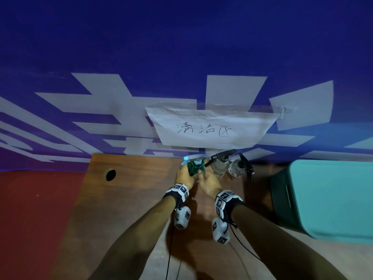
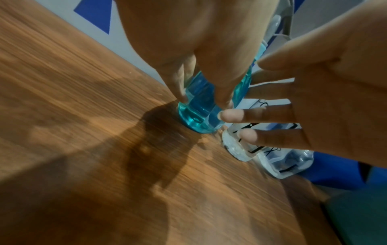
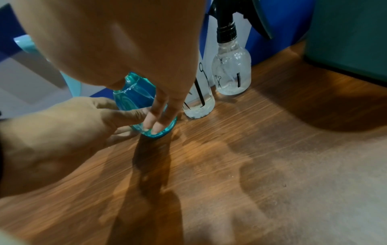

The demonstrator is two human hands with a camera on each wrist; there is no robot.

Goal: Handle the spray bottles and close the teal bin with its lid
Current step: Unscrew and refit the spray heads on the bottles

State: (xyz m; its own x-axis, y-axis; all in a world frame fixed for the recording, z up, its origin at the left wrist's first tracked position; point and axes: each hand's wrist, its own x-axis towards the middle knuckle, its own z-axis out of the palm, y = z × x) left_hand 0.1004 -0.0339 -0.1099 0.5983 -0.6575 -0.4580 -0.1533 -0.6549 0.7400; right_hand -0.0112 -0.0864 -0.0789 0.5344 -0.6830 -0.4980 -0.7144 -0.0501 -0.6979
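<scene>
A teal spray bottle point(image 1: 194, 168) point(image 2: 199, 122) point(image 3: 134, 97) stands upright on the wooden table point(image 1: 131, 199) near the wall. My left hand point(image 1: 186, 172) point(image 2: 203, 99) grips its body from the left, thumb on one side and fingers on the other. My right hand point(image 1: 201, 174) point(image 3: 153, 127) touches the bottle's right side with straight fingers. Right of it stand two clear spray bottles point(image 1: 220, 166) point(image 1: 237, 169) point(image 3: 201, 106) point(image 3: 231, 73) with black trigger heads. The teal bin point(image 1: 323, 199) stands at the table's right end, showing a flat teal top.
A blue wall with a handwritten paper sign point(image 1: 210, 128) runs right behind the bottles. A round cable hole point(image 1: 110, 174) lies in the table to the left. Red floor shows beyond the table's left edge. Bare wood lies in front of the bottles.
</scene>
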